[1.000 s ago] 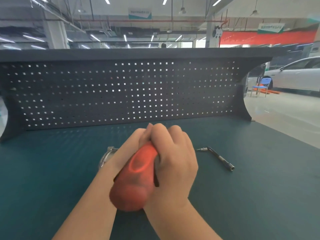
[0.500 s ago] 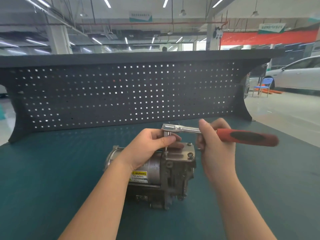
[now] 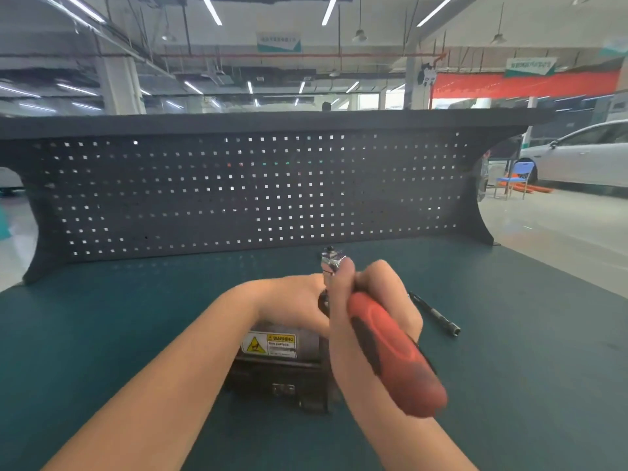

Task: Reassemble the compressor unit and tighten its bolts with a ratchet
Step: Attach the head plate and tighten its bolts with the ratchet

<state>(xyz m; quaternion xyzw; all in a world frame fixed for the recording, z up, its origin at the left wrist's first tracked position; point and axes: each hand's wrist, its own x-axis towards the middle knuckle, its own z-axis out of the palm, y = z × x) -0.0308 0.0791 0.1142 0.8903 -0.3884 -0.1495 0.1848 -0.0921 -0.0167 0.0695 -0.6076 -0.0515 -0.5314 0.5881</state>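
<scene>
Swung round since half a second ago, the ratchet's red handle is now pointing back toward the person instead of out to the right; the right hand (image 3: 373, 311) is wrapping its fingers round the ratchet (image 3: 394, 351), chrome head up above the compressor (image 3: 278, 365); the left hand (image 3: 292, 300) is resting on the compressor's top, its fingers hidden, so their state cannot be told; the compressor is sitting mid-bench on the green mat (image 3: 102, 334), an extension bar (image 3: 436, 314) lying just right of it.

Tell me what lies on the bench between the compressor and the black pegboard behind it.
Nothing: in the head view only bare green bench top separates the compressor from the pegboard.
</scene>
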